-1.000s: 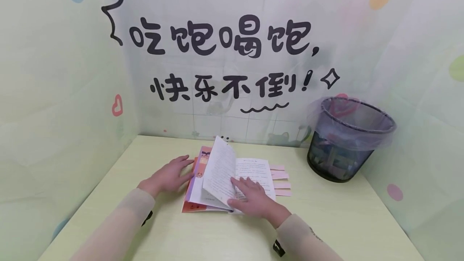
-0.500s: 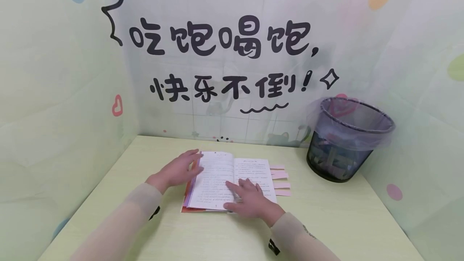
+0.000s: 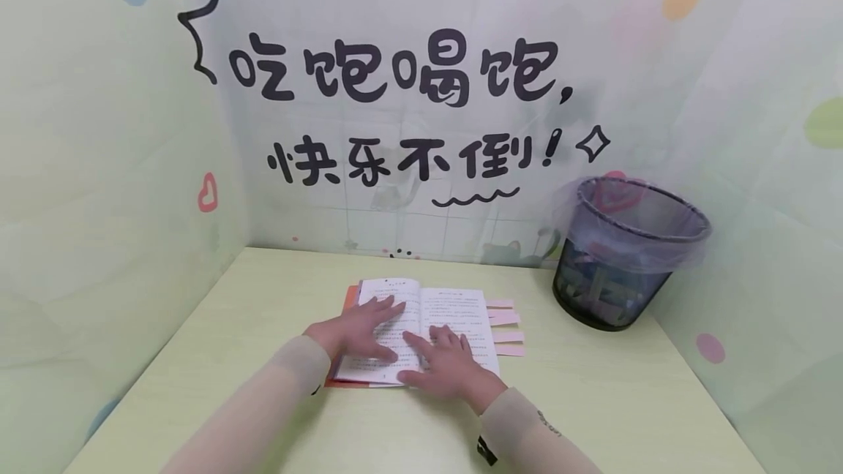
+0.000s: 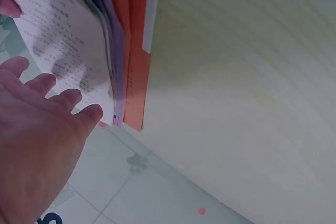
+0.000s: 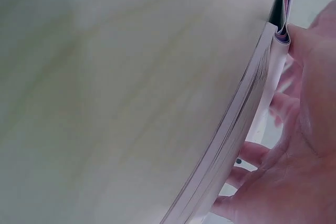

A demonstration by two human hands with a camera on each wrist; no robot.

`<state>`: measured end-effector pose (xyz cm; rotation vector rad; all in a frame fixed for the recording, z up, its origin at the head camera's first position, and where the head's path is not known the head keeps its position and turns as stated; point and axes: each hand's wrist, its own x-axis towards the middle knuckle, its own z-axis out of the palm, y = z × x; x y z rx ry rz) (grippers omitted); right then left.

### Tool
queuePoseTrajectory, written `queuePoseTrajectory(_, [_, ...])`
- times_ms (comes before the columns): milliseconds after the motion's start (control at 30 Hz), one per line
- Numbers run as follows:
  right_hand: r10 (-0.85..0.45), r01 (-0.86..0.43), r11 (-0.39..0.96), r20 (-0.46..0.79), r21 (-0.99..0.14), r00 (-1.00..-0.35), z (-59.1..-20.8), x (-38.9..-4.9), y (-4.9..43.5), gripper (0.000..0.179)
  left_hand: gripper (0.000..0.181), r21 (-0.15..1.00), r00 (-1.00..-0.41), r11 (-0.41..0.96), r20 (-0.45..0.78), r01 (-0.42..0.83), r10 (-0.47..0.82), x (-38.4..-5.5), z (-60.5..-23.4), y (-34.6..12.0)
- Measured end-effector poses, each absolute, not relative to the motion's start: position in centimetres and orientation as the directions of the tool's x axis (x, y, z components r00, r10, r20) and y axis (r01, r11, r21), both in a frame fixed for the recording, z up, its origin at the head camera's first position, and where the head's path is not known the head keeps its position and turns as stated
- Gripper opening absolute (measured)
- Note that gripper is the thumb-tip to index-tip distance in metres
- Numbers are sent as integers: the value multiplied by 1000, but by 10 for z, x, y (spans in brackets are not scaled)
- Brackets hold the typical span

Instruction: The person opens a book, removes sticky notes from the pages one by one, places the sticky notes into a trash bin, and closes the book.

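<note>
An open book with printed white pages lies flat on the table. Its orange cover sticks out past the pages on the left side. My left hand is spread over the left page, fingers pointing toward the spine. On the right page, near the spine, rests my right hand with its fingers spread. The right wrist view shows the thick page block edge-on, with the right hand's fingers along the top of it. Several pink paper tabs jut from the right edge of the book.
A black mesh waste bin with a translucent purple liner stands at the table's back right. Patterned curtain walls with large black lettering enclose the pale table at the back and both sides.
A raised page has come down flat onto the left side. My left hand has moved right, from the book's left edge onto the left page. The right hand has barely shifted.
</note>
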<state>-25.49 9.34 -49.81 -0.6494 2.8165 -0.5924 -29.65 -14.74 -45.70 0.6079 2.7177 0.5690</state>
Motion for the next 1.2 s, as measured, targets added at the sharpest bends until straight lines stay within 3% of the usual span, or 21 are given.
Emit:
queuePoseTrajectory(533, [-455, -372, 844, -148, -385, -878, -473, -242, 91, 78, 103, 328, -863, 876, -245, 355, 441, -292, -458, -133])
queuePoseTrajectory(800, [-492, -382, 780, -110, -495, -864, -474, -255, 108, 65, 103, 348, -878, 888, -265, 299, 399, -291, -460, -134])
queuePoseTrajectory(967, [-322, -269, 832, -26, -484, -947, -474, -264, 122, 58, 104, 365, -877, 886, -274, 285, 394, -289, -458, -134])
queuePoseTrajectory(1200, [-30, -21, 923, -17, -384, -999, -473, -268, 141, 84, 104, 376, -884, 888, -275, 263, 378, -287, -458, -135])
